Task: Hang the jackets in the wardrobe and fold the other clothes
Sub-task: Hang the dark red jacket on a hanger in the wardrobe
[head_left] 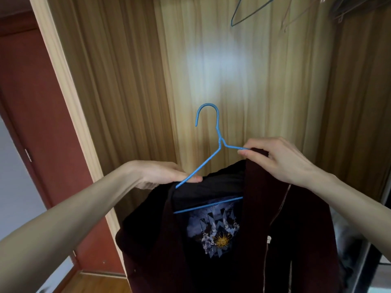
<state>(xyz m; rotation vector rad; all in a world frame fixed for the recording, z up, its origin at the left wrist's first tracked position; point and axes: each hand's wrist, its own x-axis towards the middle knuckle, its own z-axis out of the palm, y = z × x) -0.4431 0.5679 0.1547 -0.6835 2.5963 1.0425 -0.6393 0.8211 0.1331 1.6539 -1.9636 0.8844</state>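
I hold the jacket (264,240) on its hanger (219,142) in front of the wardrobe (232,70), my left hand (163,174) and right hand (277,159) each pinching a shoulder, hook pointing up between them.

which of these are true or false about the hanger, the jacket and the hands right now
1. The blue wire hanger is hooked on a wardrobe rail. False: its hook is free in the air.
2. The left hand grips the hanger's left arm. True.
3. The dark maroon zip jacket lies folded on a shelf. False: it hangs from the hanger.
4. The right hand pinches the jacket's shoulder at the hanger. True.
5. Empty wire hangers hang at upper right. True.
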